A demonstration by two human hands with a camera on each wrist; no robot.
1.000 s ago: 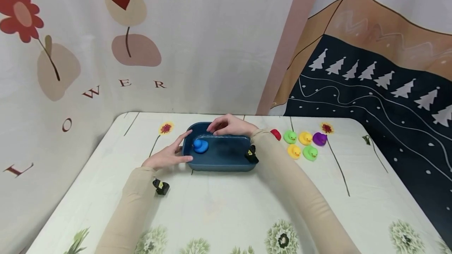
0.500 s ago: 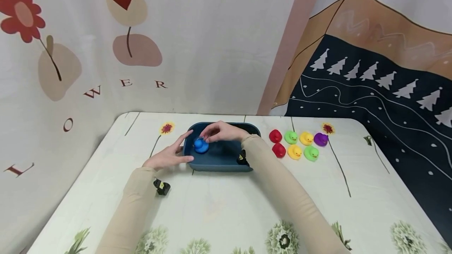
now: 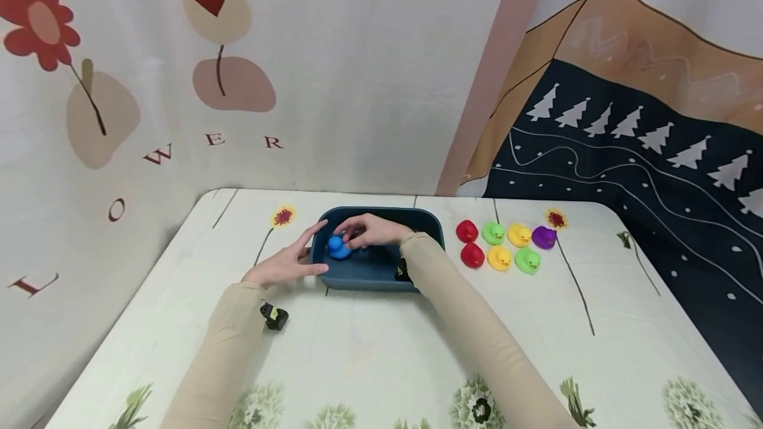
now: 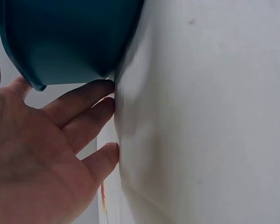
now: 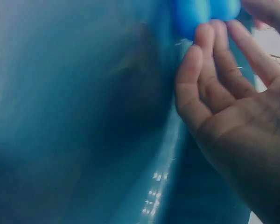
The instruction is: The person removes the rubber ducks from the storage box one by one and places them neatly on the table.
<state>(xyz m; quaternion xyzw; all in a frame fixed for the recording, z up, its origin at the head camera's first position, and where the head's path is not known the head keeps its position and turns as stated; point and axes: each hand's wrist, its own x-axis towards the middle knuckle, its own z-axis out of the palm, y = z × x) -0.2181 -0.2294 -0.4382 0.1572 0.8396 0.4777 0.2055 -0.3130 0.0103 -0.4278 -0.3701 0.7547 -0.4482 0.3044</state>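
A dark blue rectangular tub (image 3: pixel 372 283) sits on the table, with a bright blue rubber duck (image 3: pixel 338 250) inside near its left end. My left hand (image 3: pixel 287 263) rests against that end, thumb and forefinger spread along its two sides. In the left wrist view, the other fingers (image 4: pixel 86 100) are loosely extended under the tub's end wall, tips at the tabletop. My right hand (image 3: pixel 377 230) reaches into the tub and pinches the duck. The right wrist view shows fingertips (image 5: pixel 203 35) on the blurred blue duck (image 5: pixel 196 14), which is partly cut off.
Right of the tub, red ducks (image 3: pixel 472 255), green ducks (image 3: pixel 527 260), yellow ducks (image 3: pixel 499 257) and a purple duck (image 3: pixel 544 237) stand in two rows. The tabletop (image 3: pixel 357 343) has a flower-printed cloth, with a printed curtain (image 3: pixel 357 85) behind it.
My right hand has moved left and down inside the tub, from above its back rim to the blue duck. The red ducks have come into full view. My left hand stays put.
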